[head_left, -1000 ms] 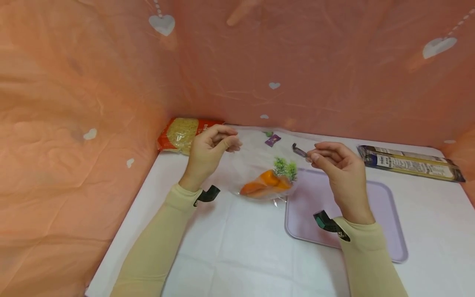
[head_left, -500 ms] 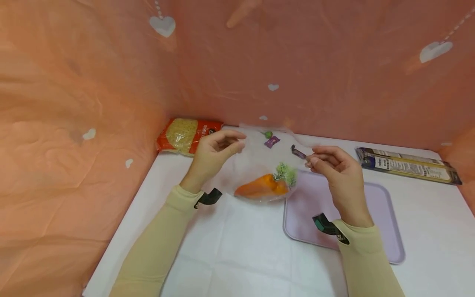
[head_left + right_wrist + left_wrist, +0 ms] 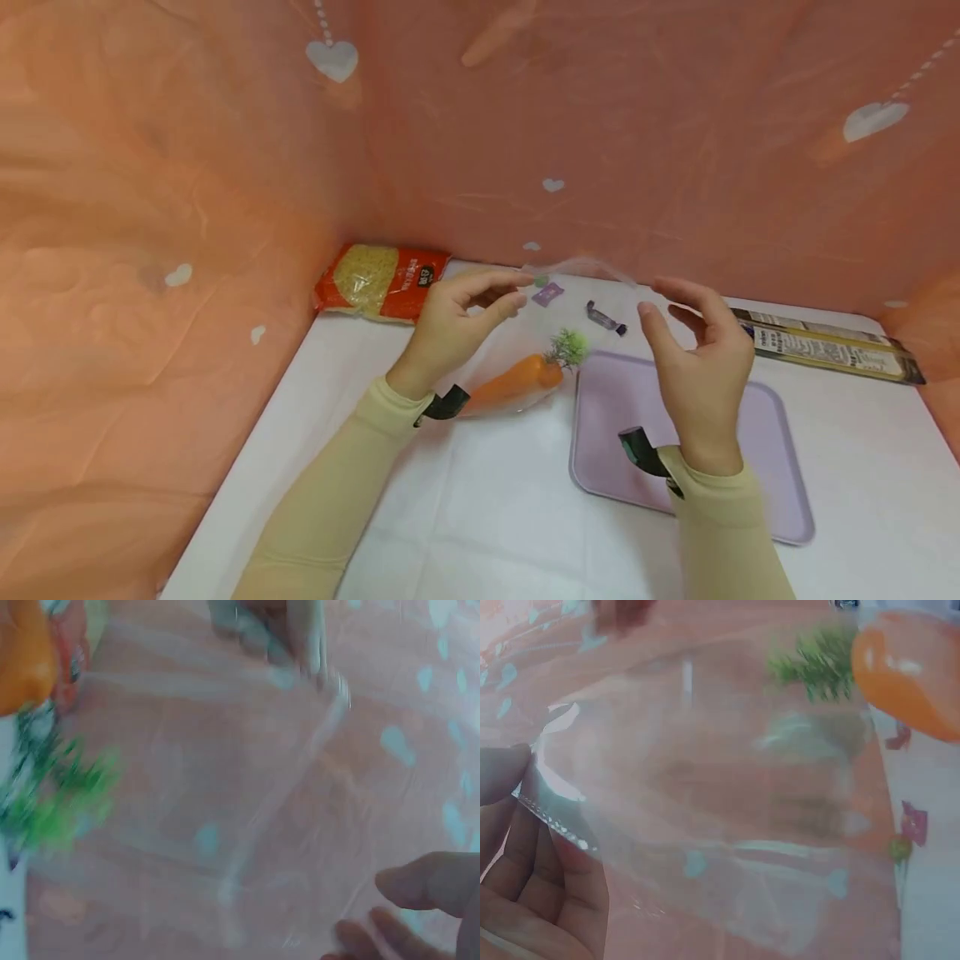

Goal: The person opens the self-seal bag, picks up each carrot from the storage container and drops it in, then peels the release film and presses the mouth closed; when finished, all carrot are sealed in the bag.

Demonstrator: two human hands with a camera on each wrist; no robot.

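A clear plastic bag (image 3: 705,765) hangs from my left hand (image 3: 468,321), whose thumb and fingers pinch its edge. Inside it lies an orange carrot (image 3: 517,383) with a green leafy top (image 3: 567,348), tilted with its tip down to the left. My right hand (image 3: 701,362) is held above the lilac tray (image 3: 630,446), thumb and fingers spread apart with nothing between them. In the right wrist view, the right thumb (image 3: 431,885) is apart from the bag's free edge.
Two wrapped candies, one purple (image 3: 548,294) and one dark (image 3: 606,318), lie behind the bag near a small green item (image 3: 542,282). A red pasta packet (image 3: 382,282) sits at back left; a long dark packet (image 3: 832,343) at back right. Orange cloth (image 3: 637,125) walls the back.
My right hand has let go of the bag, its thumb and fingers parting. The left hand has moved right, still pinching the edge. The carrot has shifted left and tilted more steeply.
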